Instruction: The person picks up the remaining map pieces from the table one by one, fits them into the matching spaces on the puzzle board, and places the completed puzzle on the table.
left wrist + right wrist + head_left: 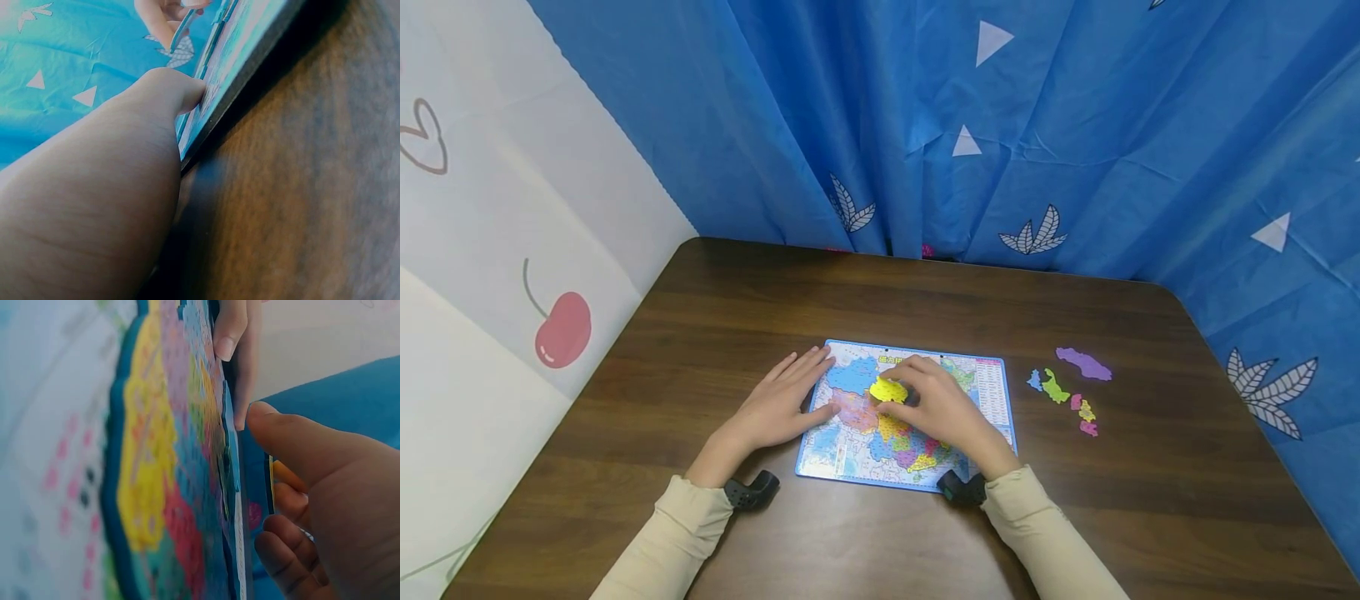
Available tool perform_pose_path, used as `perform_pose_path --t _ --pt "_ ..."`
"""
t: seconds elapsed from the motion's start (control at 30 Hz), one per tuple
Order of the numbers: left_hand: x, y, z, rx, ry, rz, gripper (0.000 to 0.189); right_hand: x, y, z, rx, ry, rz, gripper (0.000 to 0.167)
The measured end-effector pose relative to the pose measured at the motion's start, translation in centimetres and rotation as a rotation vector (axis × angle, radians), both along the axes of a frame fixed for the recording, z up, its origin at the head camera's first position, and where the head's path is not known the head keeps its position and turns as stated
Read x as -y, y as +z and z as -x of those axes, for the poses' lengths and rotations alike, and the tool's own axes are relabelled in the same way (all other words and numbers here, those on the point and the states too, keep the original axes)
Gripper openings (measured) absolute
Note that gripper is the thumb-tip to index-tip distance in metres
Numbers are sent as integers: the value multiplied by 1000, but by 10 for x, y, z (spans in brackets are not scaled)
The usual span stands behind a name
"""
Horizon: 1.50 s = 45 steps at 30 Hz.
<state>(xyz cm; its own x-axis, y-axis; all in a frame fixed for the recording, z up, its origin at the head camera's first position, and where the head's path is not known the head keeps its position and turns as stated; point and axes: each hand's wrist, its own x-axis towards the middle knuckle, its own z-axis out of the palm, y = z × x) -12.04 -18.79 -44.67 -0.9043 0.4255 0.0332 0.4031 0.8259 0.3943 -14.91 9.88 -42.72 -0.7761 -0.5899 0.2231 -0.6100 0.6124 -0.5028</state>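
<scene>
Centre of the frame: a puzzle board (995, 392) with a blue rim and a map made of many colours, lying on your brown wood bench (1157, 508).

Your left hand (784, 407), at the board's left edge: fingers extended and released, tips by the board's upper left corner, thumb resting on its left part. The left-wrist view also puts the thumb tip against the board.

Your right hand (942, 406), over the board's upper middle: fingers and thumb grasping a bright yellow piece (888, 389). Right-wrist view has this piece nearly edge-on, a thin strip between your fingers, apart from the board surface.

Loose on the bench, right of the board: purple piece (1084, 364) highest in the group; blue piece (1034, 380) and green piece (1055, 387) side by side, lower left of the purple; below them a small pink piece (1076, 402), a small yellow piece (1087, 410) just beside it, and a lower pink piece (1088, 429).

Cream sleeves (1052, 533) on both your arms, a dark device (752, 492) at each wrist. Blue curtain (880, 125) across the top; white cloth (482, 192) with a cherry print, upper left.
</scene>
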Motion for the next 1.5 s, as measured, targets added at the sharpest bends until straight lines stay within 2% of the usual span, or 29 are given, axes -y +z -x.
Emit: perform_pose_path --t 0.2,0.43,1.03,1.5 --pt "0 0 1 18 6 11 81 5 -2 -2 10 19 18 46" --pt "1 -1 0 -13 -7 -12 81 10 -5 -4 43 19 19 49" --pt "1 0 1 -15 -7 -13 81 13 -10 -5 70 2 -9 45" --pt "2 -2 2 10 1 8 81 12 -13 -5 112 1 -11 41"
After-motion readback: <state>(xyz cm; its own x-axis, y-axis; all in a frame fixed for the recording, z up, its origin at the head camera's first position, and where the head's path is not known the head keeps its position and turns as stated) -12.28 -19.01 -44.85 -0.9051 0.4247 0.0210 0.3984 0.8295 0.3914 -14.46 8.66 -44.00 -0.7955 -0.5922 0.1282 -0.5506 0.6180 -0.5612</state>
